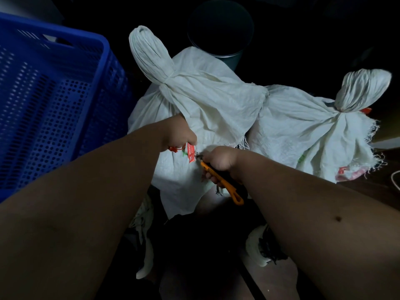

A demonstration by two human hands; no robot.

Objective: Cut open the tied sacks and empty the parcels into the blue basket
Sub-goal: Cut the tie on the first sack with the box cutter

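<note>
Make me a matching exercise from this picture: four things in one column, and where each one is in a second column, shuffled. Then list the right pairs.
Things
1. blue basket
2. orange utility knife
3. red tag
4. dark bin

Places
A. behind the white sacks, at the top of the view
B. gripped in the right hand
C. at the far left, beside the left arm
D. at the near sack, pinched by the left hand

Pairs: 1-C, 2-B, 3-D, 4-A
</note>
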